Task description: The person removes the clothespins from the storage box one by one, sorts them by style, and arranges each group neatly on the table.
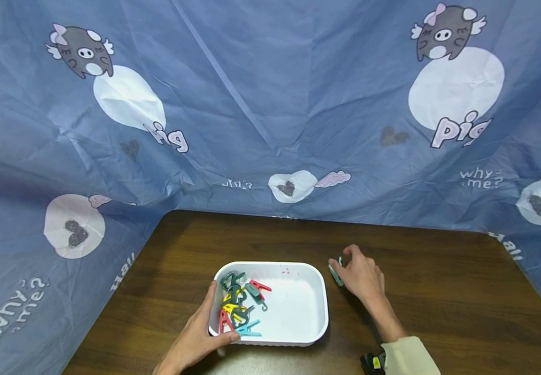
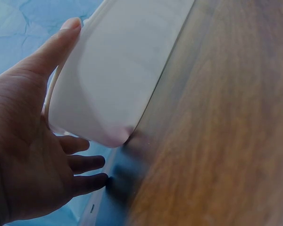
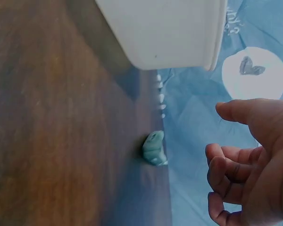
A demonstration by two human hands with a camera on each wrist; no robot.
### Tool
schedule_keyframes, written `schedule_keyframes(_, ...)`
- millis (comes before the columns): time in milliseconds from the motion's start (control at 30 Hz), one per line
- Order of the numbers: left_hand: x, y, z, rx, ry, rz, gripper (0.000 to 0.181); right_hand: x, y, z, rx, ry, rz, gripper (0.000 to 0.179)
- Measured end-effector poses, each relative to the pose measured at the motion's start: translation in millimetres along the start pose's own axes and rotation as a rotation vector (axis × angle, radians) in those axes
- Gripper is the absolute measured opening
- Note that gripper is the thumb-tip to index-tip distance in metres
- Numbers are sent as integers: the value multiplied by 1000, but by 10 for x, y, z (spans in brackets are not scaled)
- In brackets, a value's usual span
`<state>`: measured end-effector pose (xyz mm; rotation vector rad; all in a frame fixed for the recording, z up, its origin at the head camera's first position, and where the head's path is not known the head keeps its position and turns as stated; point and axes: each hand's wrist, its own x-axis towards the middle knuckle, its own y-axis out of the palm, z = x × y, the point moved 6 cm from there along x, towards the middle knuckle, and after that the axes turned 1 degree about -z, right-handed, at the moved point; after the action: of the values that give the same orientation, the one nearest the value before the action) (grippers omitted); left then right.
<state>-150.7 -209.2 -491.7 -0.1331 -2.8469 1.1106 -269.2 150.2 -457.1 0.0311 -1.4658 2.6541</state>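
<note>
My left hand [image 1: 195, 333] is at the left near corner of a white plastic tray [image 1: 293, 337], its thumb along the near rim and its straight fingers by the left side. Red, yellow, light blue and dark green clips [image 1: 254, 291], some with hooks, lie piled in the tray's left part. Right of the tray, a grey-green clip [image 1: 336, 275] rests on the table, and my right hand [image 1: 364, 273] hovers beside it. In the right wrist view this clip [image 3: 154, 149] is apart from the loosely bent fingers [image 3: 233, 113], which hold nothing.
The dark brown wooden table [image 1: 439, 276] carries the tray. A blue cloth [image 1: 270, 104] printed with pigs and hearts hangs along the back and sides of the table. Near the right sleeve [image 1: 408, 357] sits a small black device [image 1: 372, 363] with a yellow mark.
</note>
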Motion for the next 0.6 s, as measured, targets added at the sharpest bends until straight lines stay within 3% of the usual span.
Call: schedule_keyframes(600, 3, 13, 30, -48, -62, 27, 125, -117, -55, 478, 34, -136, -50, 46)
